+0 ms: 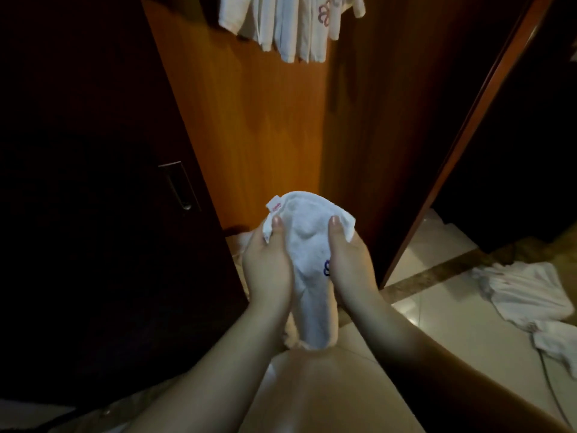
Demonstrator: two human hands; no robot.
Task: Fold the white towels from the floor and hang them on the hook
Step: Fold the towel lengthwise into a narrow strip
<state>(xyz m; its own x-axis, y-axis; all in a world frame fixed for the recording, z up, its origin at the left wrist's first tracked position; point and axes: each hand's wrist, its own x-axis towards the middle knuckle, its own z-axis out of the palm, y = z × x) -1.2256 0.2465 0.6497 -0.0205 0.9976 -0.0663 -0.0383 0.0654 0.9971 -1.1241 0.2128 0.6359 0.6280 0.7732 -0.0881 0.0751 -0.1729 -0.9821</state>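
A small white towel (307, 242) with a pink label and a blue stitched mark hangs folded between my hands in front of a wooden panel. My left hand (268, 270) grips its left edge, thumb on top. My right hand (349, 264) grips its right edge the same way. Several white towels (290, 23) hang at the top of the panel; the hook itself is hidden behind them. More white towels (527, 295) lie crumpled on the floor at the right.
An orange-brown wooden panel (256, 126) stands straight ahead. A dark door with a metal handle (179, 185) is at the left. A dark doorway opens at the right. The floor is pale tile (443, 310) with a brown stone strip.
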